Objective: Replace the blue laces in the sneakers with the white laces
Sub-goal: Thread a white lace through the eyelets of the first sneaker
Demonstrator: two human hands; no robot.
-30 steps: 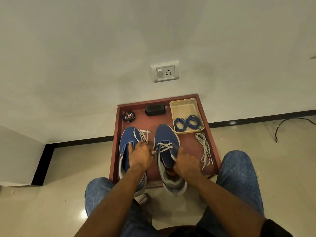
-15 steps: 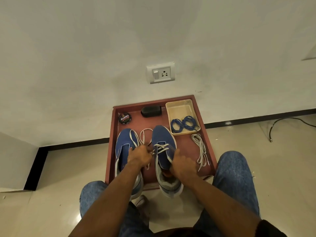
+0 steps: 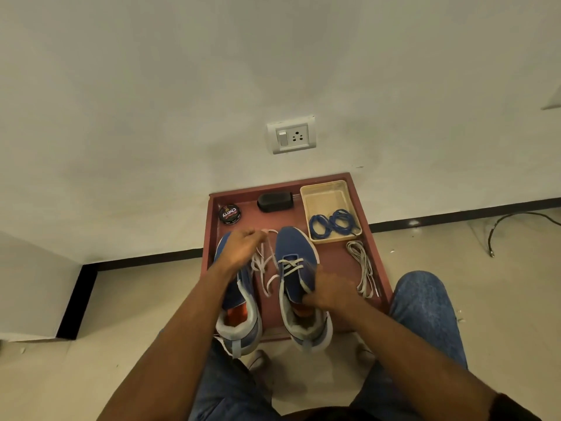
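Relacing blue sneakers on a red tray (image 3: 376, 253)

The left hand (image 3: 243, 249) pinches the white lace (image 3: 267, 268) pulled out from the right sneaker (image 3: 299, 268), above the left sneaker (image 3: 239, 299). The right hand (image 3: 329, 291) grips the right sneaker's tongue side. Blue laces (image 3: 332, 223) lie in the beige tray (image 3: 321, 192) at the red tray's far right corner; a spare white lace (image 3: 362, 268) lies just below it.

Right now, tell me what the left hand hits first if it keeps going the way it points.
The left hand, gripping the white lace, points toward the wall. The black shoe polish tin probably comes first, though height is unclear.
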